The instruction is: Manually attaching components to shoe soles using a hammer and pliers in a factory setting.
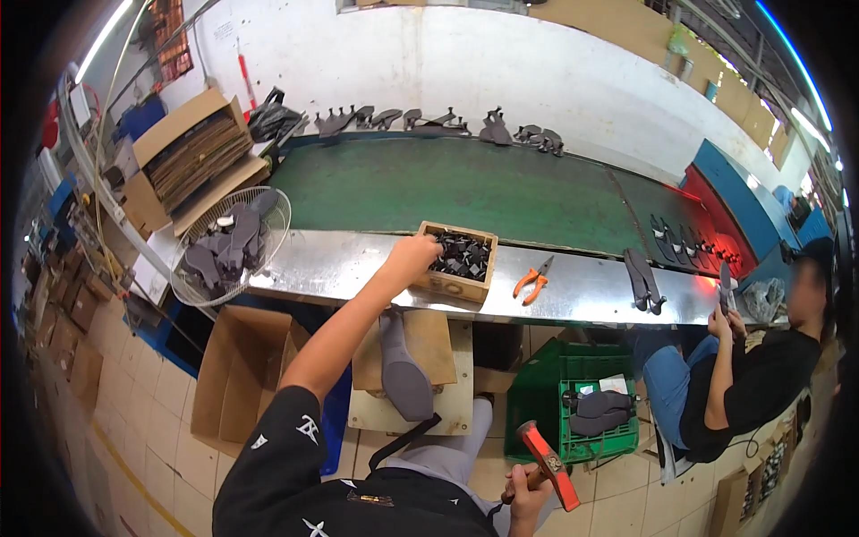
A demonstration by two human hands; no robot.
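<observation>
The hammer (548, 465) has a bright red head and a brown handle, and it is tilted in the right hand (526, 494), low down on the right side, with the fingers curled around the handle. A wooden box (452, 288) full of little black bits (463, 254) sits on the shiny tabletop (582, 291), and a long, dark gray sole (405, 371) lies over a tan board (431, 336) below it. The left arm (344, 327) stretches up and forward, and the left hand (414, 257) reaches over the box's edge, but I cannot tell if it pinches a bit.
</observation>
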